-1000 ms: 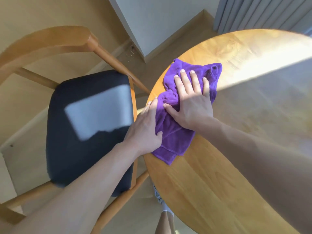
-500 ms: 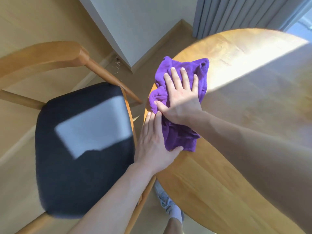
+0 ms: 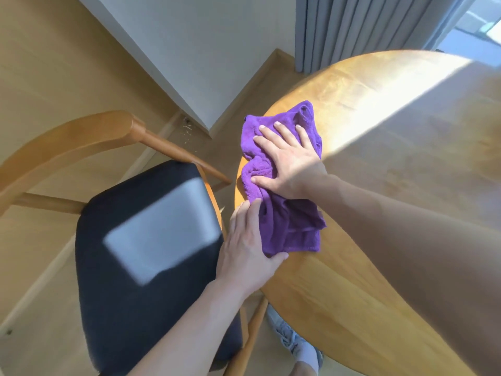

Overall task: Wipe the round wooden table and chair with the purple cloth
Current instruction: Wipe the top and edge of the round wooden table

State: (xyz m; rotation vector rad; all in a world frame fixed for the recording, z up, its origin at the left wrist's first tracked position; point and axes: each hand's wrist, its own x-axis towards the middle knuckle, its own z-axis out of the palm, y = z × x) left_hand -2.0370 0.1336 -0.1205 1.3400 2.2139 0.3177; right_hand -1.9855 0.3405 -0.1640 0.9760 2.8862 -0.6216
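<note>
While pressed flat by the right hand: purple cloth point(image 3: 282, 185) lay bunched along the left rim of the round wooden table point(image 3: 379, 202), far corner near the sunlit band, near end spread toward the left hand.
Right hand point(image 3: 291, 161): laid palm down on the cloth's far half, fingers straight and slightly spread, thumb stretched along a fold on the left side.
Left hand point(image 3: 248, 248): set on the table edge at the cloth's near left corner, fingers straight and close together beside the fabric, thumb out over the near hem; curl under the rim could not be told.
Table: lit by a bright diagonal band across the far part, shaded on the right and near side.
Chair point(image 3: 146, 240): stood just left of the table, dark seat with a pale glare patch, curved wooden back to the far left.
Curtain point(image 3: 366, 28): hung grey and pleated beyond the table's far edge.
Shoe point(image 3: 292, 340): showed on the floor under the near rim, blurred.
</note>
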